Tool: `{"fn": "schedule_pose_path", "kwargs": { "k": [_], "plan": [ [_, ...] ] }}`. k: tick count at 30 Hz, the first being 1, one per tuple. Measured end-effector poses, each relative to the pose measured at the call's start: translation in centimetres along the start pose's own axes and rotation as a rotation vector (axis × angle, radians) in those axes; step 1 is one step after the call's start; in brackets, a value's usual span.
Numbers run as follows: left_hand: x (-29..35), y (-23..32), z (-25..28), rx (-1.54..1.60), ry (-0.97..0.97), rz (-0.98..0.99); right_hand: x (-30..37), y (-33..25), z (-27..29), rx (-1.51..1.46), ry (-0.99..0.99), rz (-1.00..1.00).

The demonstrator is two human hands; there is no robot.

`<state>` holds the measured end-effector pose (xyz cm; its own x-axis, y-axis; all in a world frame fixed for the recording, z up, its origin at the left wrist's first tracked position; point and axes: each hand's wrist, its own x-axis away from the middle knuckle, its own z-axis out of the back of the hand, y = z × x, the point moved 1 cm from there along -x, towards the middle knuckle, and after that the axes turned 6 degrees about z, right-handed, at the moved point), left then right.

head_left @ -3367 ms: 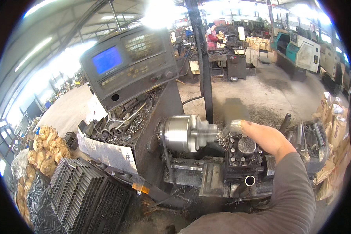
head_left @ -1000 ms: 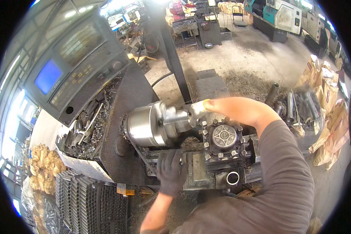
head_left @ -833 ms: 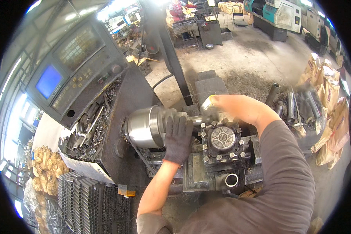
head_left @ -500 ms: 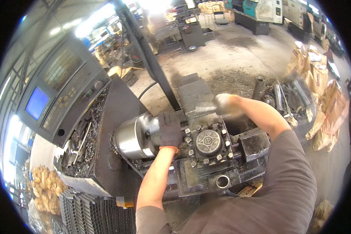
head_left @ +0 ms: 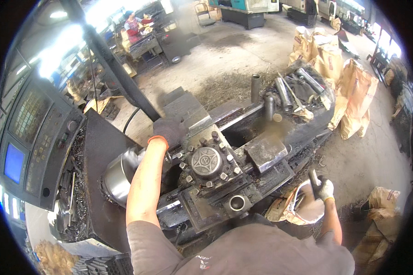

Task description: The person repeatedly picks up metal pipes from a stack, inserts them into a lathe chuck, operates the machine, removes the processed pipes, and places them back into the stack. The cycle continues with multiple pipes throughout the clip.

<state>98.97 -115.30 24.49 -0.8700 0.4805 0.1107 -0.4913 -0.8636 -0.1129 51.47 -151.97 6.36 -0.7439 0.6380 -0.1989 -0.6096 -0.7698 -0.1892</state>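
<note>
My left hand, in a dark glove with an orange cuff, is at the lathe between the shiny chuck and the square tool post. Its fingers blend into the dark metal, so their pose and any contact are unclear. Off to the right, my right hand, in a pale glove with dark fingers, grips a short grey metal tube. The tube is held over the mouth of an open paper sack, inside which a few dark metal pieces show.
The control panel with a blue screen stands left, beside a chip-covered ledge. A bench at right carries metal tubes and a hammer-like tool. Brown paper sacks stand beyond it. Another person is at a far bench.
My right hand has swung from behind the tool post down to the right, over the sack. The view has turned right. My left hand has shifted from beside the chuck toward the tool post's far side.
</note>
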Motion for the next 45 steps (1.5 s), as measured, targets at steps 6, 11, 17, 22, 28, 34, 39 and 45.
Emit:
{"fn": "schedule_pose_path", "kwargs": {
  "k": [6,11,17,22,28,34,39,45],
  "plan": [
    [5.9,1.4,3.2,0.534,0.305,-0.013,-2.0,-19.1,8.5,-0.765,-0.624,0.646],
    [20.1,-0.7,0.1,0.818,0.609,-0.112,-1.2,-33.6,10.4,-0.310,-0.671,1.149],
    [34.9,-1.2,-17.1,1.388,0.146,0.554,-8.0,-36.1,17.1,-0.958,-0.629,1.369],
    [42.4,-1.0,-31.6,1.979,0.388,1.151,-18.5,-43.5,14.9,-0.100,-0.481,1.356],
    [47.9,-4.6,-37.0,1.911,0.597,1.394,-22.8,-45.8,4.5,0.224,-0.527,1.306],
    [51.5,-9.1,-33.8,2.183,1.267,1.267,-24.4,-47.4,-5.7,-0.106,-0.545,1.740],
    [53.7,-12.1,-32.4,2.202,1.120,1.307,-20.9,-55.5,-3.1,-0.008,-1.131,1.506],
    [54.8,-14.4,-35.1,2.262,0.985,1.278,-18.3,-57.6,0.5,-0.334,-1.239,1.237]
  ]
}}
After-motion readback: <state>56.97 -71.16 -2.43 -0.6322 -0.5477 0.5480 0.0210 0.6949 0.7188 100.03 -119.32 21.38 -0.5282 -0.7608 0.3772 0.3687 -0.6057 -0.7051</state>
